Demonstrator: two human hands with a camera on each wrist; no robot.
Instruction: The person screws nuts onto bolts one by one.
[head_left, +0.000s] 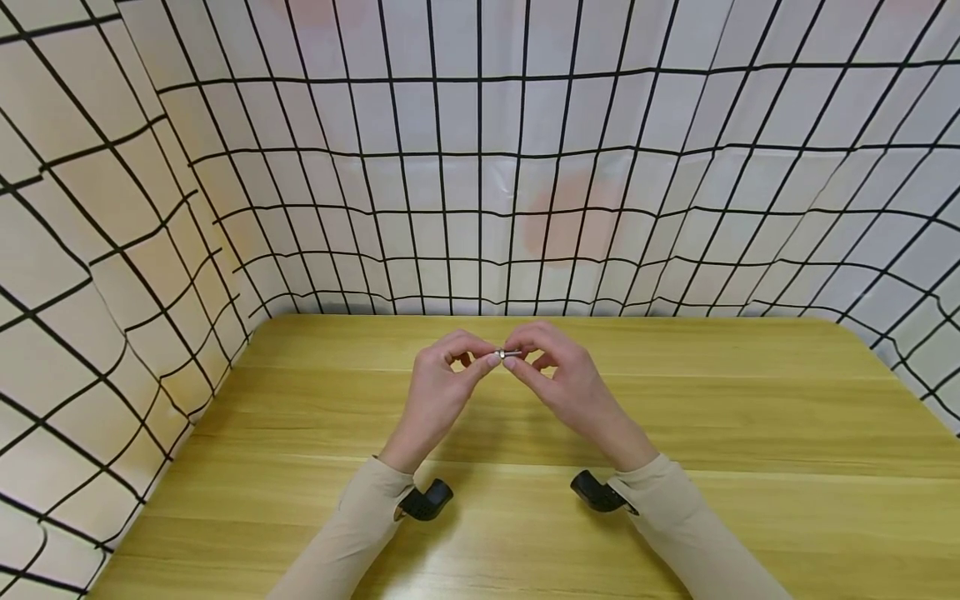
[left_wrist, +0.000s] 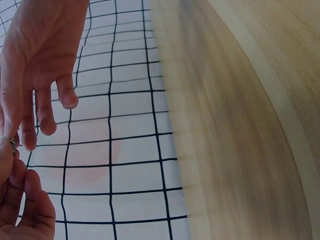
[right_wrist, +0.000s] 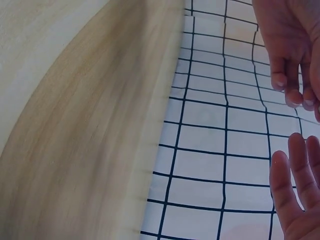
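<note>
A small silvery metal bolt (head_left: 503, 354), with a wider part and a thin shaft, is held up over the middle of the table between both hands. My left hand (head_left: 444, 377) pinches its left end between thumb and forefinger. From the other side, my right hand (head_left: 566, 373) has thumb and forefinger around the shaft, which points right. In the left wrist view, only a sliver of the bolt (left_wrist: 13, 144) shows at the left edge between the fingertips. The right wrist view shows parts of the left hand (right_wrist: 295, 55) and right hand (right_wrist: 295, 195), with the bolt out of frame.
The wooden table (head_left: 300, 433) lies below both hands. White sheeting behind a black wire grid (head_left: 480, 167) rises at its back and sides. Black wrist cameras, left camera (head_left: 427, 500) and right camera (head_left: 596, 492), stick out inward from the beige sleeves.
</note>
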